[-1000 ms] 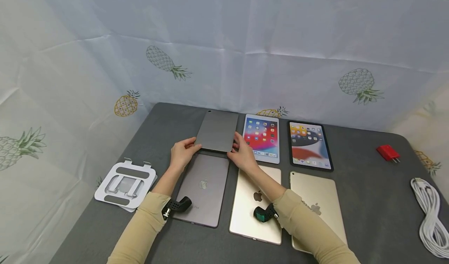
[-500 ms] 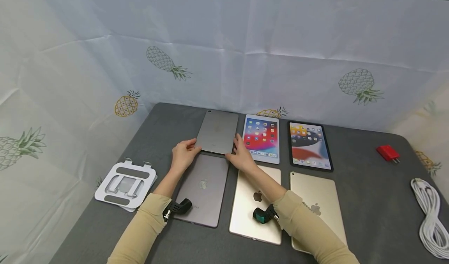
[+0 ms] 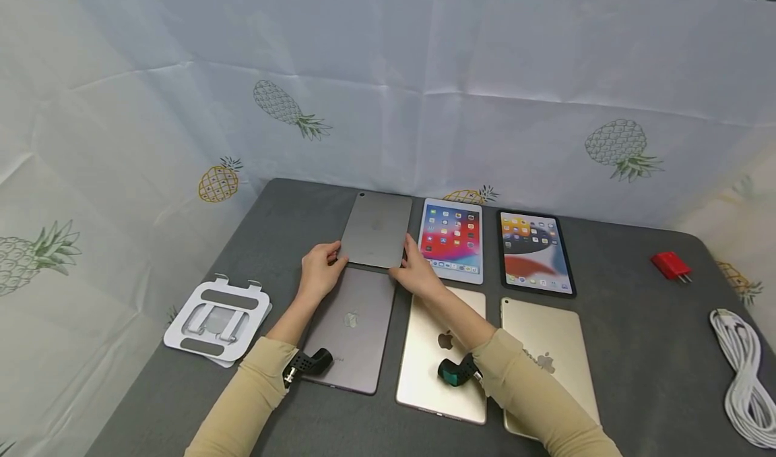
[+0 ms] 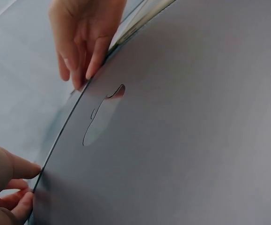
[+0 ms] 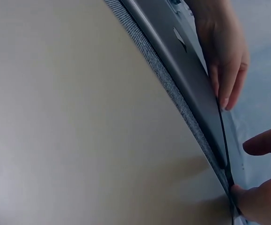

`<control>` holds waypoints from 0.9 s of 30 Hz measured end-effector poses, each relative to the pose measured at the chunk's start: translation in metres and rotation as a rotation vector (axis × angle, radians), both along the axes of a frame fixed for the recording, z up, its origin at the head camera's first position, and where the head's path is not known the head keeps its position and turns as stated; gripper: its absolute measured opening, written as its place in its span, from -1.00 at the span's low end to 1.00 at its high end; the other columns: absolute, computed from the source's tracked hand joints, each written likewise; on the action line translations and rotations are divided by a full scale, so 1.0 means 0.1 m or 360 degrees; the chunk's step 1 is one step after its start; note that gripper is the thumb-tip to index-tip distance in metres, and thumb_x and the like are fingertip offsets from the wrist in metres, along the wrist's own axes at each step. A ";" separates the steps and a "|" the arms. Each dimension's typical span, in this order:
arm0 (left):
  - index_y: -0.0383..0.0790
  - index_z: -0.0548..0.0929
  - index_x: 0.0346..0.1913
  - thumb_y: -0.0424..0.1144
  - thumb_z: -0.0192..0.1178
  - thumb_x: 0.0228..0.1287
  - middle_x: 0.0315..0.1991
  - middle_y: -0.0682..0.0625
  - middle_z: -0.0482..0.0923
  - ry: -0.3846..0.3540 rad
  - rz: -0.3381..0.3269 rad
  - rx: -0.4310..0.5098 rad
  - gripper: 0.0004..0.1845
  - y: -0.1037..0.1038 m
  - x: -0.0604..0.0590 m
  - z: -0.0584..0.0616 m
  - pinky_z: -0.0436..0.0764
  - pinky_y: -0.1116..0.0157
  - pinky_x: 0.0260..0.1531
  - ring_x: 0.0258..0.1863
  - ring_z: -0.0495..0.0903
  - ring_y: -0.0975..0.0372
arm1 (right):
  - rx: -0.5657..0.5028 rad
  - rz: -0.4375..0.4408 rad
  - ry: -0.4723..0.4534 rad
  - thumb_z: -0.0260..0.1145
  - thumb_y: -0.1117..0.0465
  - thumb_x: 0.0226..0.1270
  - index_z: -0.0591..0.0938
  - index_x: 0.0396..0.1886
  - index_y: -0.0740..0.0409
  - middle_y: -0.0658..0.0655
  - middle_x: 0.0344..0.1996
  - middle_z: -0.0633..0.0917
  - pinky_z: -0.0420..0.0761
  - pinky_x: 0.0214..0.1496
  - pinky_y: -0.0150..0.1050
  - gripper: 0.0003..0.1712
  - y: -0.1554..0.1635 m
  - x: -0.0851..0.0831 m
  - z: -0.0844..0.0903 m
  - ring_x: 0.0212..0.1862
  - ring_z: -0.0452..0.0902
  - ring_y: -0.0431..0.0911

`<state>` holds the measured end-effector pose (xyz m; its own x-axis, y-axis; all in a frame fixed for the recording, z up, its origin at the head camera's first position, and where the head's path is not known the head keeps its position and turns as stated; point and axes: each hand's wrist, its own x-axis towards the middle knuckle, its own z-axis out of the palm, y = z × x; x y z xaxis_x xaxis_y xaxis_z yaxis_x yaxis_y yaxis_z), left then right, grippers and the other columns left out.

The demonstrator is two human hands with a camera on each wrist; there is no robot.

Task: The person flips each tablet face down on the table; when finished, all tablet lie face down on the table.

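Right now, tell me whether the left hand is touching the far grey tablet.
Touching. In the head view the left hand grips the near left corner of the far grey tablet; the left wrist view shows fingertips on its edge.

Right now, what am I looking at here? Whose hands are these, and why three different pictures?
No machine: a person works with bare hands, wearing three cameras. The wide picture comes from the head, the two close ones from the wrists. The left hand and right hand each hold a near corner of a grey tablet lying back up. On the grey table lie five more tablets, two with lit screens, plus a white stand, a red plug and a white cable.
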<state>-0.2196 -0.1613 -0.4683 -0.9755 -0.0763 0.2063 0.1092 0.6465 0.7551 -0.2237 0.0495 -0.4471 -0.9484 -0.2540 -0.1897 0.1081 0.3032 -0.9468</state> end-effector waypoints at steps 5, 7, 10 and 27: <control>-0.48 0.57 0.16 -0.34 0.27 0.27 0.10 -0.35 0.51 0.0011 -0.0053 -0.0002 -0.57 0.05 0.03 0.01 0.54 0.02 0.05 0.05 0.55 -0.09 | 0.0016 -0.0008 0.0046 0.20 0.39 0.29 -0.04 0.56 0.24 0.27 0.52 0.04 0.33 0.34 -0.04 -0.08 0.09 0.02 -0.01 0.40 0.20 0.22; -0.46 0.58 0.16 -0.32 0.26 0.29 0.13 -0.34 0.48 0.0028 -0.0085 0.0011 -0.58 0.08 0.06 0.02 0.45 -0.04 0.13 0.11 0.49 -0.12 | 0.0027 -0.0028 0.0124 0.20 0.39 0.29 0.09 0.53 0.26 0.29 0.47 0.17 0.36 0.32 -0.04 -0.16 0.16 0.03 0.00 0.39 0.25 0.19; -0.42 0.58 0.17 -0.31 0.24 0.30 0.20 -0.32 0.43 0.0067 -0.0150 0.0035 -0.59 0.15 0.10 0.04 0.35 -0.12 0.19 0.20 0.41 -0.15 | 0.0051 -0.0084 0.0242 0.20 0.40 0.28 0.26 0.46 0.25 0.32 0.37 0.34 0.42 0.28 -0.03 -0.27 0.29 0.05 0.04 0.35 0.32 0.16; -0.37 0.59 0.16 -0.35 0.23 0.26 0.15 -0.22 0.52 0.0104 -0.0507 0.0281 -0.60 0.84 0.17 0.11 0.53 0.15 0.12 0.09 0.58 -0.04 | 0.0262 -0.0355 0.0264 0.18 0.31 0.33 0.33 0.43 0.11 0.21 0.36 0.39 0.41 0.26 0.11 -0.35 1.22 0.20 0.12 0.36 0.27 0.13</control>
<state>-0.2021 -0.0769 -0.4574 -0.9413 0.1891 0.2798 0.3356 0.4325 0.8369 -0.2035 0.1715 -0.4354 -0.9987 -0.0153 -0.0494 0.0376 0.4397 -0.8974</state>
